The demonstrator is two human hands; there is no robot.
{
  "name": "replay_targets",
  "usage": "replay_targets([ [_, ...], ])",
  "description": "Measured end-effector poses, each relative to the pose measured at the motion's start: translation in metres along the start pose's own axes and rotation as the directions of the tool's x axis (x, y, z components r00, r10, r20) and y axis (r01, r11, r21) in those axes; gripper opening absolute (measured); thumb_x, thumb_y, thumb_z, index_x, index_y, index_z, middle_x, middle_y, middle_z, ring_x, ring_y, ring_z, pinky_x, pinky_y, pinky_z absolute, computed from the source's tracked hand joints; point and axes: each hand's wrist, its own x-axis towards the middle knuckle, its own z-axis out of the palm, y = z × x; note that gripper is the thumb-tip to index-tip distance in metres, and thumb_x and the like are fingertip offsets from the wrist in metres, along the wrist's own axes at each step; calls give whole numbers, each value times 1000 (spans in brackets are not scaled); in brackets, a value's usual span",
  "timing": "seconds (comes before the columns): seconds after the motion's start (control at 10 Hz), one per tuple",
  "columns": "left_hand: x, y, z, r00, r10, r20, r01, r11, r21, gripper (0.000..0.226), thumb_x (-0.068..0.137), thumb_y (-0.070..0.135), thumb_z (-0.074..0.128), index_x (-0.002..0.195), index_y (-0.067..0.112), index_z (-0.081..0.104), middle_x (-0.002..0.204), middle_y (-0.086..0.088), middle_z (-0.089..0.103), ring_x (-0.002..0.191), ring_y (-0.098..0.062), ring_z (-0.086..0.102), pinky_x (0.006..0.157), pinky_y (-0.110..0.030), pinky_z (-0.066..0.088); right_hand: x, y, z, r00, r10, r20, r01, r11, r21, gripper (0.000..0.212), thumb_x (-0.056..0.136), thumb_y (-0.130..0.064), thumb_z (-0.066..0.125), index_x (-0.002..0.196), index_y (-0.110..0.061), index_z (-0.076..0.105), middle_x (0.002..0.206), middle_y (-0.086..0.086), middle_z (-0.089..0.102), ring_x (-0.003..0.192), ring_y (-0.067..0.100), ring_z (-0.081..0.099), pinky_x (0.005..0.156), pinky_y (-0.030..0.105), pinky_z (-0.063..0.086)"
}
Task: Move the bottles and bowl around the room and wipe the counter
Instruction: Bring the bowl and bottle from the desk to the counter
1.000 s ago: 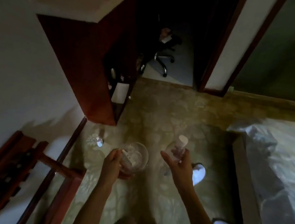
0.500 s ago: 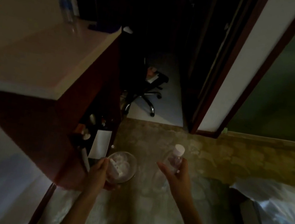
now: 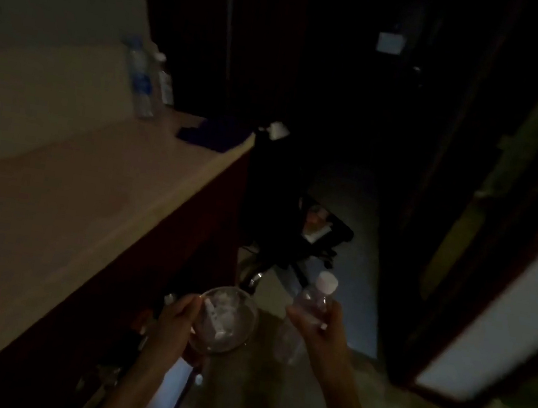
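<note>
The room is dim. My left hand [image 3: 174, 323] grips a clear glass bowl [image 3: 226, 322] by its near rim; something pale lies inside it. My right hand [image 3: 318, 332] holds a clear plastic bottle [image 3: 311, 301] with a white cap, upright, to the right of the bowl. Both are held low, in front of the dark red cabinet. The beige counter [image 3: 64, 196] fills the left side. At its far end stand two clear bottles [image 3: 144, 82] against the wall, beside a dark blue cloth [image 3: 208, 134].
A black office chair [image 3: 303, 243] stands on the pale floor beyond the cabinet's end. A dark door frame with a white panel [image 3: 493, 321] runs along the right. Small items sit on open shelves under the counter [image 3: 147, 325], too dark to identify.
The view has tilted up and moved forward toward the counter, so its top and the far bottles now show. Both hands kept hold of the bowl and bottle and rose with it.
</note>
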Motion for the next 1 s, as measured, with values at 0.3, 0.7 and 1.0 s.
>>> replay_targets([
  [0.3, 117, 149, -48, 917, 73, -392, -138, 980, -141, 18, 102, 15, 44, 100, 5, 59, 61, -9, 56, 26, -3, 52, 27, -15, 40, 226, -88, 119, 915, -180, 360, 157, 983, 95, 31, 75, -16, 81, 93, -28, 59, 91, -8, 66, 78, -5, 64, 70, 14, 52],
  [0.7, 266, 185, -167, 725, -57, -686, -87, 981, -173, 22, 101, 19, 47, 84, 9, 57, 67, -15, 53, 26, -17, 55, 29, -24, 46, 393, -154, 352, 657, -345, 671, 263, 938, 225, 73, 57, -62, 81, 115, -25, 55, 118, -2, 61, 105, 10, 62, 89, 29, 54],
  [1.0, 324, 217, -182, 701, -111, -704, -209, 912, -352, 39, 96, 3, 52, 128, -18, 48, 121, -25, 58, 61, 3, 65, 69, -13, 49, 431, -168, 497, 476, -277, 835, 275, 948, 158, 60, 72, -47, 80, 112, -17, 47, 80, 1, 63, 55, 16, 62, 56, 36, 57],
])
